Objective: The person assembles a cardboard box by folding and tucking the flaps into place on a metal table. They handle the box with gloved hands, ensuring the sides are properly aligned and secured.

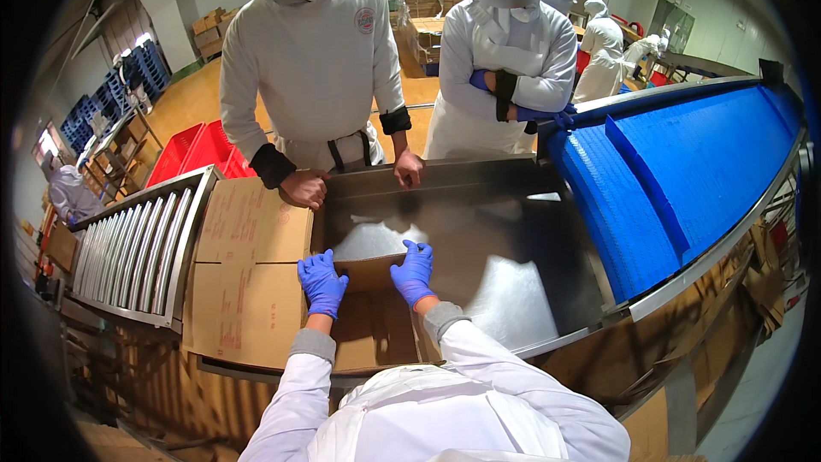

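In front of me stands an open cardboard box (369, 335), its brown inside and inner walls showing. My left hand (323, 284), in a blue glove, grips the box at its far left corner, with the thumb toward the inside. At the far right corner my right hand (413, 274), gloved the same, has its fingers bent over the box's upper edge. Left of the box lies a stack of flattened cardboard (248, 282) with red print. The box rests on a shiny metal table (513, 299).
A roller conveyor (137, 252) runs off to the left, and a blue belt conveyor (658, 180) rises on the right. Across the table one co-worker's hands (305, 188) rest on its far edge; another co-worker (509, 60) stands with arms folded. Red crates (192, 154) stand behind.
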Demonstrator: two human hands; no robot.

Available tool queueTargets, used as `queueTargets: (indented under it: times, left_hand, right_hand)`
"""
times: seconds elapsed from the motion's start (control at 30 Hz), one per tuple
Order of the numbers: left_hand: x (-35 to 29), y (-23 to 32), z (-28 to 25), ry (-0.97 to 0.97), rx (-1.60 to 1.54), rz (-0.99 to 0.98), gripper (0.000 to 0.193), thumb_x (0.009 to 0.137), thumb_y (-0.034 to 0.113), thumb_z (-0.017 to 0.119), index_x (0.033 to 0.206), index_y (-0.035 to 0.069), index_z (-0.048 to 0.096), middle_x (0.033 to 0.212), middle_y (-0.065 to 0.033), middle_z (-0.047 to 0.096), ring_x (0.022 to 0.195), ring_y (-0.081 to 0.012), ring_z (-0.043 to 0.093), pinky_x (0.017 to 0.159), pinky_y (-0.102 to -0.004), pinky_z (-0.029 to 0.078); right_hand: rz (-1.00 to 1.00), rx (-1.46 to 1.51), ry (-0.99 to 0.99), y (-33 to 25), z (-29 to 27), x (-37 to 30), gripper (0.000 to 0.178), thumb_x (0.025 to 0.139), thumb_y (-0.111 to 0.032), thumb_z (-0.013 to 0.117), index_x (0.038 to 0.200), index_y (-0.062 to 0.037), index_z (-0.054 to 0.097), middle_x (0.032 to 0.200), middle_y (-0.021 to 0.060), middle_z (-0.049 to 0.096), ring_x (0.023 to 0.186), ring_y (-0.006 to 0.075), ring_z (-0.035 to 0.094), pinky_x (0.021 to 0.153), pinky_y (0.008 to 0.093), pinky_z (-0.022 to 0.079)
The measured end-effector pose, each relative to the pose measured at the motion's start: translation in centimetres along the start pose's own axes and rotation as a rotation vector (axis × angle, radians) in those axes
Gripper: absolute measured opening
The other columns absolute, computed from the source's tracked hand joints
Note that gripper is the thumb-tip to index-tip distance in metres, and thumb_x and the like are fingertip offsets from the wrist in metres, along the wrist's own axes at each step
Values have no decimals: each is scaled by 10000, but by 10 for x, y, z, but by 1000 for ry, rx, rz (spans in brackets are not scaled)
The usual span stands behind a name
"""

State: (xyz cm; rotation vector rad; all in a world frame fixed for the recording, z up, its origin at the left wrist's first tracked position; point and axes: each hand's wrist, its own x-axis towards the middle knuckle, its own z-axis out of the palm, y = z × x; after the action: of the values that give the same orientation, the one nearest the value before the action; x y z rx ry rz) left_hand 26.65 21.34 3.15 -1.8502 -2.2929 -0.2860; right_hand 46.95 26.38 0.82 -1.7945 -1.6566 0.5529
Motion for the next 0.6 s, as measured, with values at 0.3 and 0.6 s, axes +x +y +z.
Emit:
queueTargets:
  times: [0.3, 0.6]
  left_hand:
    - [2, 3, 0, -9, 16, -2, 689, 717, 427, 781, 1308, 146, 566, 1186, -73, 601, 1181, -271, 506, 1132, -501, 269]
    - [3, 6, -3, 1, 20, -6, 689, 716, 424, 780, 1314, 146, 581, 1180, -62, 612, 1175, -261, 512, 1122, -490, 274]
  right_hand:
    - [39, 581, -347, 90, -45, 42, 604, 718, -146, 790, 1285, -90, 592, 1322, 206, 562, 1219, 325, 560, 1049, 402, 449]
    - [33, 191, -134, 105, -54, 44, 810, 675, -238, 846, 1379, -52, 492, 1374, 221, 499, 1293, 357, 479, 1090, 412, 405]
